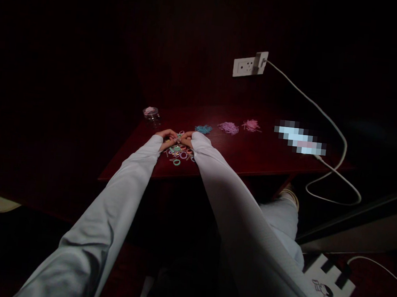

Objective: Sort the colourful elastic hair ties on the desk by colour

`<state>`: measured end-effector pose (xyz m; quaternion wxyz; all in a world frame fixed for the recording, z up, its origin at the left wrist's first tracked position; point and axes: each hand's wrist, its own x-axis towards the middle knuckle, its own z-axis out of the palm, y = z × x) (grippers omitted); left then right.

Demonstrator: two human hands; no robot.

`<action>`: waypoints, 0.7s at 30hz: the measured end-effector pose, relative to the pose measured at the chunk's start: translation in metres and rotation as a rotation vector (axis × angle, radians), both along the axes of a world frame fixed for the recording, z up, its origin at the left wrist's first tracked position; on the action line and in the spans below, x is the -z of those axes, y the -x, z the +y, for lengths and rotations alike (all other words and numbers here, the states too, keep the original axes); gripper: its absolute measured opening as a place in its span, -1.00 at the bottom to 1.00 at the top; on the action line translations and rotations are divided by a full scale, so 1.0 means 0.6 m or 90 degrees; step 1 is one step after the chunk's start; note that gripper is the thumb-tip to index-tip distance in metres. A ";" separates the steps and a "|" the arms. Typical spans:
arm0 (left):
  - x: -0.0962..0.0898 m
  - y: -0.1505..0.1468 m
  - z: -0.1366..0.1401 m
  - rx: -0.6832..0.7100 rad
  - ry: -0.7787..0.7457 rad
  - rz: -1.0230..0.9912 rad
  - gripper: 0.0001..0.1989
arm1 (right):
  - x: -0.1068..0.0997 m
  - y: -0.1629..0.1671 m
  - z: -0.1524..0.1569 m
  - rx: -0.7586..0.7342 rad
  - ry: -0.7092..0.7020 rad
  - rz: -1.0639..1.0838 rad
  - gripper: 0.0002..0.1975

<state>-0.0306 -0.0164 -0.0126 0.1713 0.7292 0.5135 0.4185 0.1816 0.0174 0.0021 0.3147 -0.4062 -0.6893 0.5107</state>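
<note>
Directly under the left hand (pixel 167 137) and right hand (pixel 187 140) lies a loose pile of small rings (pixel 176 150), slim and round, in mint green, lilac and peach, overlapping untidily, with a green ring nearest the table edge. The 2 hands meet over it, fingers curled inward; they are too small and dim to tell whether either grips a ring. Just beyond the right hand sits a blue heap (pixel 203 129) of thin pieces.
</note>
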 end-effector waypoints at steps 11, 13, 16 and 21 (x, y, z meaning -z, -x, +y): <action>-0.001 -0.001 -0.004 -0.004 -0.008 0.016 -0.57 | 0.005 0.001 0.008 0.021 -0.004 0.021 -0.60; -0.002 0.003 -0.002 -0.017 -0.023 0.057 -0.60 | 0.005 0.004 0.007 0.028 0.013 0.023 -0.61; 0.000 0.012 0.005 -0.023 -0.039 0.087 -0.63 | 0.007 0.009 0.006 0.055 0.027 0.032 -0.64; 0.009 0.026 0.028 -0.019 -0.032 0.079 -0.60 | 0.011 0.015 0.012 0.044 0.030 0.063 -0.64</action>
